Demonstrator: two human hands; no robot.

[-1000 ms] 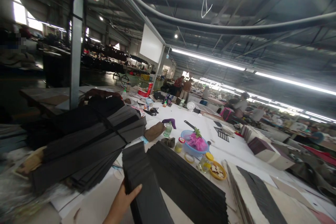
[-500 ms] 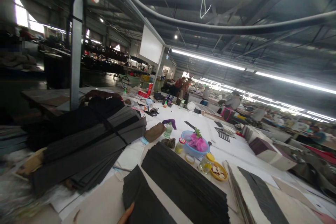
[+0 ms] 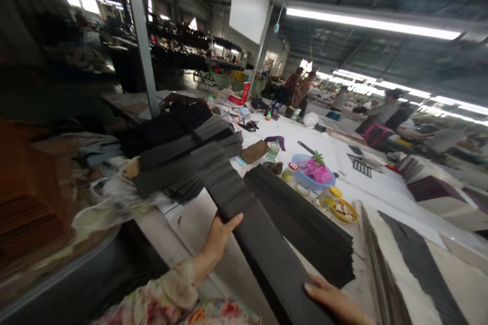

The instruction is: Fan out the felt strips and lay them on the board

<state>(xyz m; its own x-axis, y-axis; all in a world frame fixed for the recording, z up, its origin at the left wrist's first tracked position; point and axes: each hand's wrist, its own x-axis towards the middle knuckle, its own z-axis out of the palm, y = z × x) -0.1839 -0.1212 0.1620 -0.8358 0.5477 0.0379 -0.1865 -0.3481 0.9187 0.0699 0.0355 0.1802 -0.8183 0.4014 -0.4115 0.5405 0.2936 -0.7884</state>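
A long dark grey stack of fabric strips [image 3: 263,236] slants across the front of the table, lifted toward me. My left hand [image 3: 221,231] grips its near edge around the middle, thumb on top and fingers underneath. Close to the stack's lower end, my right hand [image 3: 331,297] holds the far edge, its thumb on the upper face and its other fingers hidden. Just beyond lies a second dark fabric stack [image 3: 305,226] with jagged ends, flat on the table. Further left rests a tied bundle of dark fabric pieces [image 3: 171,160].
Behind the second stack stand a blue basin [image 3: 301,177] with a pink bag, a lidded jar [image 3: 290,171] and a yellow bowl [image 3: 345,210]. Layered fabric [image 3: 381,264] lies at right. Clear plastic [image 3: 110,208] and brown stacked pieces [image 3: 30,198] are at left. A metal post [image 3: 141,35] rises behind.
My view has tilted down and turned left. The fabric stack has been raised into sight, with both hands on it; earlier only a few fingers showed at its edge.
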